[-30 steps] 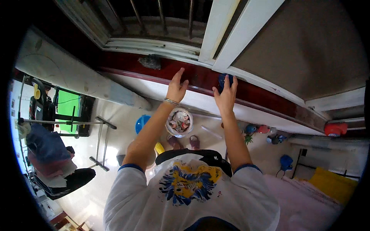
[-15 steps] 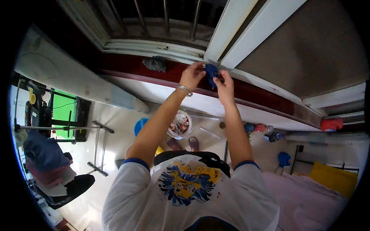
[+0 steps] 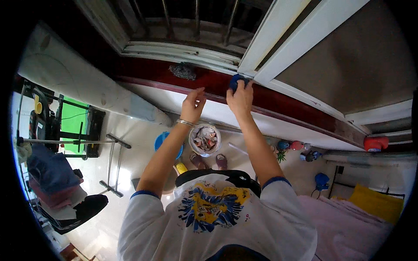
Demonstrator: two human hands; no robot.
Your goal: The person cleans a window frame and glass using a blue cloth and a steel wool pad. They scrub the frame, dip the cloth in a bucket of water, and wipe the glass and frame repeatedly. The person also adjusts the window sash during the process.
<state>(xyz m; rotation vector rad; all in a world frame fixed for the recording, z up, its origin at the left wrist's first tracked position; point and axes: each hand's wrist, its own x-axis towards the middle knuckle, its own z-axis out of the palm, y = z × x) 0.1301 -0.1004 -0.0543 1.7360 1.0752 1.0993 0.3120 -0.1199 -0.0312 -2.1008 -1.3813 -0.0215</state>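
My right hand [image 3: 241, 99] is closed over a dark blue bundle, seemingly a crumpled cloth [image 3: 235, 81], on the dark red windowsill [image 3: 213, 83]. The fingers reach over its top, close to the white frame of the sliding window. Just in front of the sill's edge, my left hand [image 3: 193, 105] hangs in the air with nothing in it, its fingers loosely bent and apart. A silvery bangle circles that wrist. Left of the blue cloth, a grey shaggy clump [image 3: 183, 71] lies on the sill, touched by neither hand.
Metal bars [image 3: 197, 19] stand behind the window opening. Below on the floor are a white bucket [image 3: 192, 145] full of mixed scraps and a blue basin [image 3: 162, 145]. A clothes rack [image 3: 115, 165] stands left, a pink cover [image 3: 339, 226] lies right, and a red container [image 3: 375, 142] sits farther right.
My left hand has let go of the blue cloth and drawn back toward me, to the left. My right hand has shifted left and now covers the cloth on the sill.
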